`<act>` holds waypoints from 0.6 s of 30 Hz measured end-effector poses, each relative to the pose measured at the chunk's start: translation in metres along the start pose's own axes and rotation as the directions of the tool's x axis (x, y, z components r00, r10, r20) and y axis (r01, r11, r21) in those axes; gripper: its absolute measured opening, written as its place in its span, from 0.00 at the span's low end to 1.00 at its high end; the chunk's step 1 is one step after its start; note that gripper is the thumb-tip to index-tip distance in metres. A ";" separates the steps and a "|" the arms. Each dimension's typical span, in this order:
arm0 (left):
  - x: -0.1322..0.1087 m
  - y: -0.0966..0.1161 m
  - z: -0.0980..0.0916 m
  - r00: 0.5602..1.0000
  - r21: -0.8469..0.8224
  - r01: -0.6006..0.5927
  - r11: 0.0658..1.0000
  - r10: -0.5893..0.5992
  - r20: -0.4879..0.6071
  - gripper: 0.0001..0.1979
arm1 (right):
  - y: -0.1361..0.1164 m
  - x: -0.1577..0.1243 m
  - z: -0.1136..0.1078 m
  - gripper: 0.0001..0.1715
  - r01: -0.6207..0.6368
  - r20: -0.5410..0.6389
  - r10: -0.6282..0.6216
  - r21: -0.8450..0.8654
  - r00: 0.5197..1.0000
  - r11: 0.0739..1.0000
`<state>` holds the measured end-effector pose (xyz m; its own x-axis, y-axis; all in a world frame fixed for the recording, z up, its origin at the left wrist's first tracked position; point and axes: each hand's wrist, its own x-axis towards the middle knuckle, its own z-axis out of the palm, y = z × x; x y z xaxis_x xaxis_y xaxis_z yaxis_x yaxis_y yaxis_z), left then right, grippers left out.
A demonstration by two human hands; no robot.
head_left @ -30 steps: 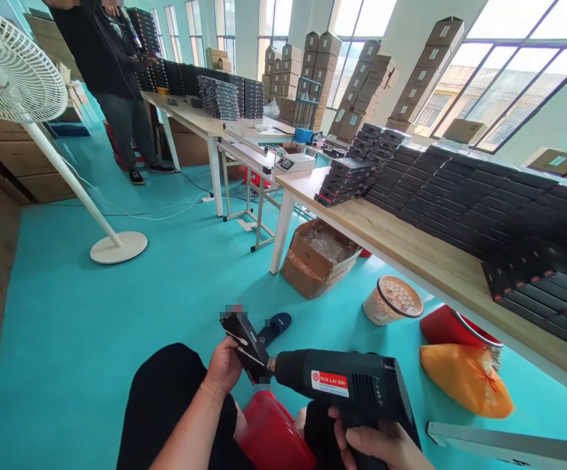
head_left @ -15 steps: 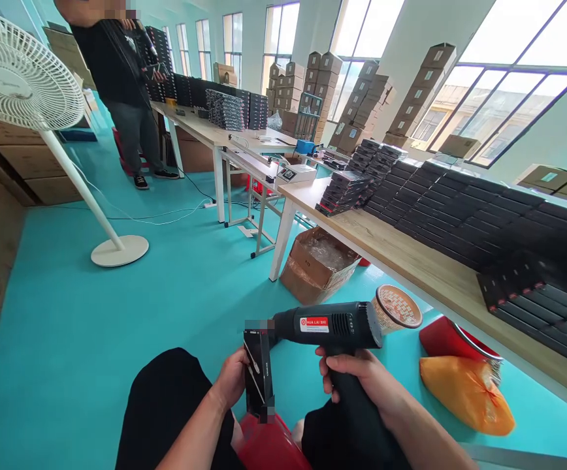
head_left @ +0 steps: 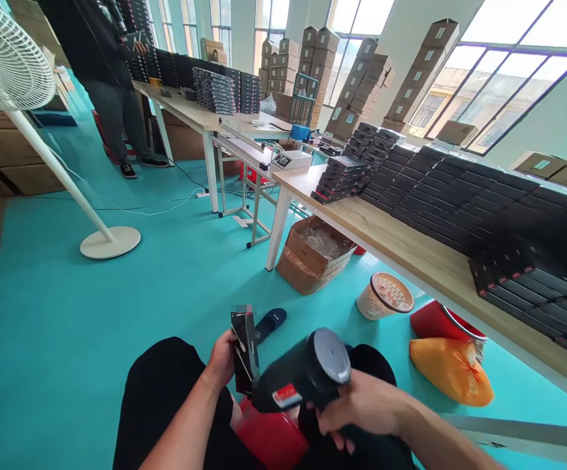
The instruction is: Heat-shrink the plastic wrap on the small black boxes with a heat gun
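Note:
Between my knees, my left hand (head_left: 221, 360) grips a slim black box (head_left: 244, 352) by its left side, holding it upright with a slight tilt. Printing and a pale pictured item show on the box's front. My right hand (head_left: 349, 405) is wrapped round the handle of a black heat gun (head_left: 303, 375) with a red and white label. The heat gun's nose points down and left, close to the lower part of the box; its tip is hidden, so contact cannot be told. Below both sits something red (head_left: 268, 434) between my legs.
To the right a wooden table (head_left: 425, 238) carries stacked black boxes (head_left: 440, 189). Under or beside it stand an open carton (head_left: 307, 261), a wastebasket (head_left: 384, 297) and an orange bag (head_left: 450, 369). A slipper (head_left: 271, 323) lies ahead. Left are a floor fan (head_left: 58, 163) and a standing person (head_left: 102, 85).
The heat gun has swung from level, near the box's top, to lower down with its nose tipped toward the box's bottom. The slipper has come into sight. My view has shifted slightly.

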<state>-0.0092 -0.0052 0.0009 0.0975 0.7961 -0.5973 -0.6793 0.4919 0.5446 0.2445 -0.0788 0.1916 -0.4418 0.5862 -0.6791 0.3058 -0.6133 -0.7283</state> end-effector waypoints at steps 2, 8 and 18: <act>-0.006 0.005 0.002 1.000 -0.048 -0.007 0.999 0.009 0.024 0.10 | 0.028 -0.011 0.003 0.09 0.003 -0.036 0.000 0.065 0.999 0.998; -0.024 0.013 0.008 0.965 -0.228 0.125 0.966 -0.065 0.255 0.34 | 0.101 -0.015 0.000 0.25 0.221 -0.197 -0.114 0.705 0.974 0.674; -0.026 0.008 0.013 0.914 -0.049 0.241 0.969 -0.209 0.348 0.23 | 0.105 0.014 -0.020 0.19 0.276 -0.262 -0.089 0.896 0.961 0.348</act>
<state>-0.0076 -0.0177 0.0283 0.4847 0.7473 -0.4545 -0.6709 0.6511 0.3550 0.2875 -0.1239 0.1039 -0.2305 0.7564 -0.6121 -0.7714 -0.5255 -0.3588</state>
